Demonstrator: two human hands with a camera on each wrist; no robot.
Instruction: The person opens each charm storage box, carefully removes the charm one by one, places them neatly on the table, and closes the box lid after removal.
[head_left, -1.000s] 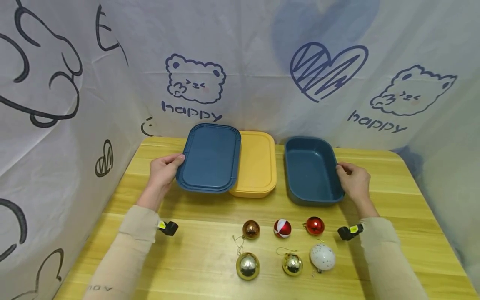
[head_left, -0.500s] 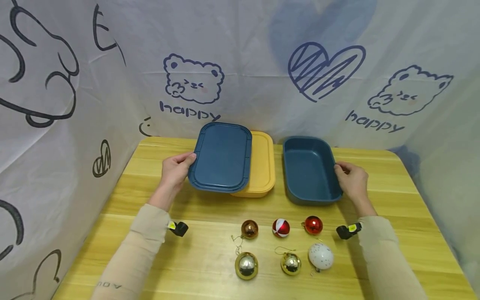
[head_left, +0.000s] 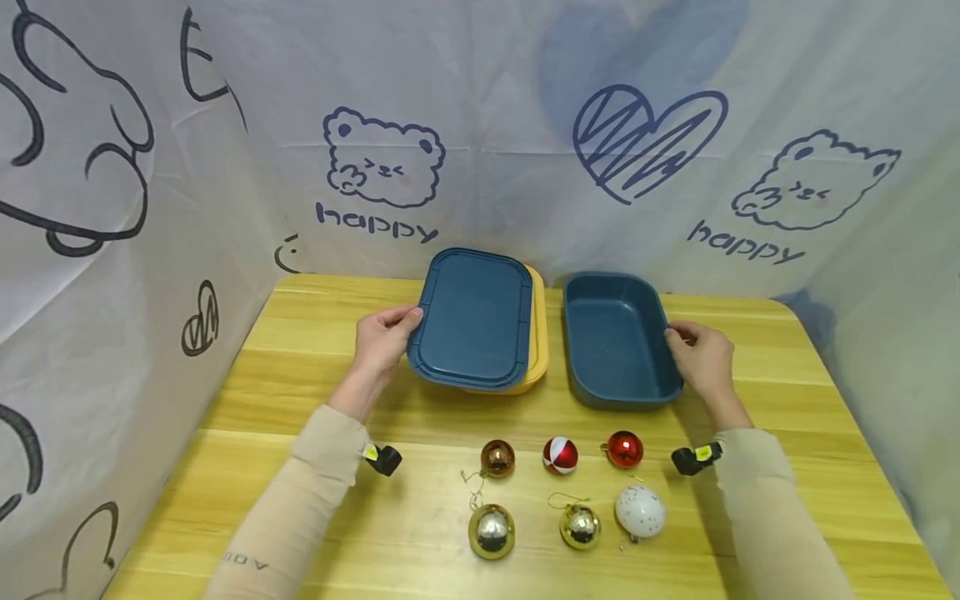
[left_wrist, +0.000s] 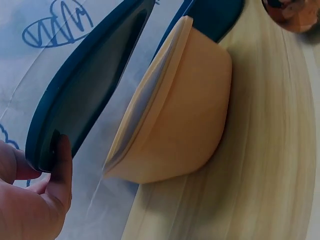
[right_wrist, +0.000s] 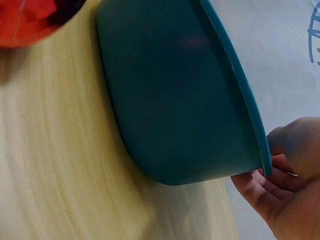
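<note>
My left hand (head_left: 384,340) pinches the left edge of a dark blue lid (head_left: 476,321). In the left wrist view a gap shows between the lid (left_wrist: 87,85) and the yellow box (left_wrist: 175,112) beneath it, so the lid hangs above. From overhead it covers most of the yellow box (head_left: 538,333). With thumb and fingers, my right hand (head_left: 703,360) grips the right rim of an open dark blue box (head_left: 622,342), which holds nothing. In the right wrist view this box (right_wrist: 175,100) rests on the table, its rim between thumb and fingers.
Several Christmas baubles lie in front of the boxes: a brown one (head_left: 497,458), a red-and-white one (head_left: 560,456), a red one (head_left: 624,450), two gold ones (head_left: 492,532) and a speckled white one (head_left: 640,512). A printed cloth (head_left: 495,200) hangs behind the wooden table (head_left: 420,500).
My left hand has carried the blue lid to the right, further over the yellow box. My right hand keeps its hold on the blue box, which stays in place.
</note>
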